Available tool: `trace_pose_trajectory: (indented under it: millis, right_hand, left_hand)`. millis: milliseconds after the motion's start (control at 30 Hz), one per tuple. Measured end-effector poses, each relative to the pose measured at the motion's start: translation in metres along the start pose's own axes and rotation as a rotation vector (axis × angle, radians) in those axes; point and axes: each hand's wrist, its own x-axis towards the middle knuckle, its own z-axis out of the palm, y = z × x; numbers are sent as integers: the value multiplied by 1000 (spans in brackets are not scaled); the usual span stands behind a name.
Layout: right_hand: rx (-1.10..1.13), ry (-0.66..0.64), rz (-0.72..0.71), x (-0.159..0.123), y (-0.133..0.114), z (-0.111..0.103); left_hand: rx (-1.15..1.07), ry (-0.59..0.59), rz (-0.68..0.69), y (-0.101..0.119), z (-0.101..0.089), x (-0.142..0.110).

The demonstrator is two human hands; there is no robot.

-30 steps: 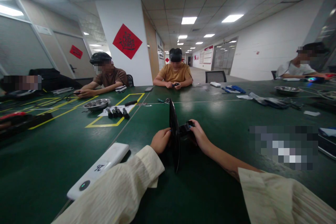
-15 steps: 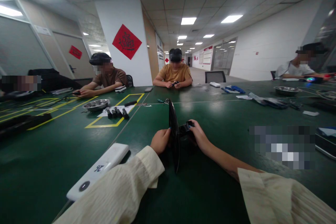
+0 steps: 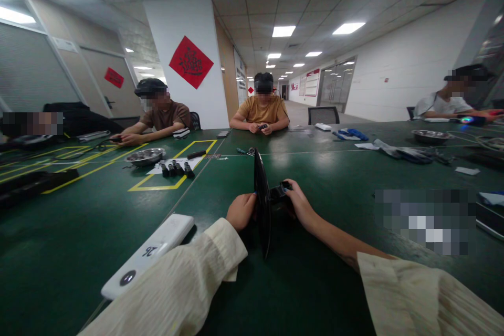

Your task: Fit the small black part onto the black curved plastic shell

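A thin black flat panel (image 3: 263, 226) with a glossy face stands nearly edge-on to me, upright above the table; I cannot tell what device it is. From its right side juts a small black bracket-like part (image 3: 277, 193). My left hand (image 3: 241, 212) is closed at the panel's left side, with the thumb along it and most fingers hidden. My right hand (image 3: 300, 202) grips the bracket-like part between thumb and fingers. Beside my left sleeve lies a white slab-shaped device (image 3: 149, 254) marked 26.
On the green table (image 3: 338, 178), several short black cylinders (image 3: 177, 169) lie on white paper near a metal bowl (image 3: 145, 156). Pliers-like tools (image 3: 246, 151) lie beyond the panel. Gloves (image 3: 405, 152) and another bowl (image 3: 431, 136) are at the right. Several people sit around the table.
The view has shifted very slightly. Both hands keep the same hold on the black panel and its bracket-like part.
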Motion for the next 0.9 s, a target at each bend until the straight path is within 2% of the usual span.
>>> trace_pose_trajectory:
  millis: [200, 600, 900]
  right_hand:
    - [7, 8, 2, 2, 3, 0]
    - [-5, 9, 5, -1, -3, 2]
    - [1, 1, 9, 1, 1, 0]
  left_hand:
    - [40, 30, -48, 5, 0, -3]
    - [31, 18, -43, 6, 0, -3]
    - [20, 13, -42, 3, 0, -2]
